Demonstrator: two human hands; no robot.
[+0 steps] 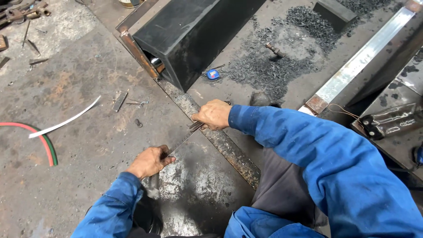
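My left hand (150, 161) presses on the near end of a thin metal ruler (181, 141) that lies slanted across a dark steel plate (198, 185). My right hand (213, 114) grips a small dark marking tool (196, 126) at the ruler's far end, beside a rusty flat bar (220, 141) running diagonally along the plate's edge. Both arms wear blue sleeves.
A large black steel box section (185, 31) stands behind the hands. A small blue tape measure (213, 75) lies near dark metal chips (269, 66). Red and green hoses (44, 141) and a white strip (66, 121) lie at the left. A shiny metal bar (365, 55) runs at the right.
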